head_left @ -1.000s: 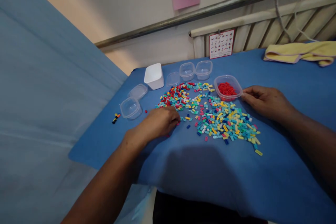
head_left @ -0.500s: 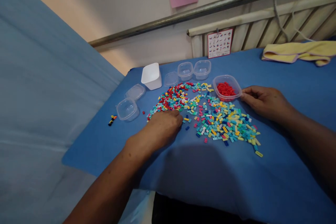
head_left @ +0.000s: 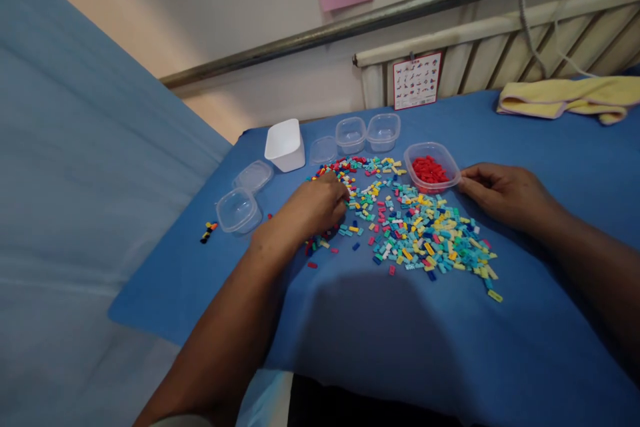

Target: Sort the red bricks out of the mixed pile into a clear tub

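My left hand (head_left: 323,203) reaches into the left part of a spread of small colourful building bricks (head_left: 425,233). Its fingers are curled down, and their tips are hidden, so I cannot see what they hold. My right hand (head_left: 507,193) pinches the right edge of a clear plastic container (head_left: 451,163) between thumb and fingers. Inside that container lies a heap of red bricks (head_left: 429,170). It stands on the blue table just behind the larger, mostly turquoise and yellow part of the spread. One red brick (head_left: 313,265) lies apart, near my left wrist.
Two clear tubs (head_left: 351,137) and a clear lid (head_left: 323,151) stand behind the bricks, beside a white bin (head_left: 285,147). To the left are another clear tub (head_left: 239,212), a lid (head_left: 253,177) and a small assembled brick piece (head_left: 209,232). A yellow cloth (head_left: 570,99) lies back right.
My left hand has moved up and away from me, deeper into the left pile. Some bricks now lie nearer me, beside my left wrist. My right hand stays on the container.
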`<state>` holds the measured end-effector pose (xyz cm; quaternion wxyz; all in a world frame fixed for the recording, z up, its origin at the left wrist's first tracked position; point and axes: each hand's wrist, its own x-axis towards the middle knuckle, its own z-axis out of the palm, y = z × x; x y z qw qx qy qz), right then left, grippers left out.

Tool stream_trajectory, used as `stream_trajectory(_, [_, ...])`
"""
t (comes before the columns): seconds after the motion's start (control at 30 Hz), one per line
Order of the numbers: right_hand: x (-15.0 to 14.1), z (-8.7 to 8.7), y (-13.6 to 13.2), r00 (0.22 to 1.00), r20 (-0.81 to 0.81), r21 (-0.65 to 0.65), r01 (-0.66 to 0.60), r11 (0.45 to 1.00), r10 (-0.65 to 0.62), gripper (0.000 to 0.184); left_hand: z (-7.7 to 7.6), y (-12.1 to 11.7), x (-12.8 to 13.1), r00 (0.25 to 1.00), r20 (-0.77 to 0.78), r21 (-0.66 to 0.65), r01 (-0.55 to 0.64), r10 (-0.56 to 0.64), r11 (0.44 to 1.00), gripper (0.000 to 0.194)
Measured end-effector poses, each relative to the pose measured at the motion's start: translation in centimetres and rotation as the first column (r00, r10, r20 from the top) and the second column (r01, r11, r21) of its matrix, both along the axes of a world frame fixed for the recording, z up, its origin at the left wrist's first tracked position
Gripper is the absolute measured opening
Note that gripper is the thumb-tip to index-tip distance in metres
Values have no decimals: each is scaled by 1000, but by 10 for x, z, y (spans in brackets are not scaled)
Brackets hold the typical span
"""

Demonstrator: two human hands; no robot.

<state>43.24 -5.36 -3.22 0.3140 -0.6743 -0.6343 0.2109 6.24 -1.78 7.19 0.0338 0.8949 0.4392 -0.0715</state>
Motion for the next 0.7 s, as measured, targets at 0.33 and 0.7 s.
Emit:
stream_trajectory(0.33, [-3,3,-1,1000,27,33,8,999,-9,44,-29,18,-1,994,-37,85,109,-107,990,28])
stream_trajectory(0.7, [-2,4,-2,1000,13,-3,0,1000,0,49,-28,17,-4,999,2,65,53,-53,996,25])
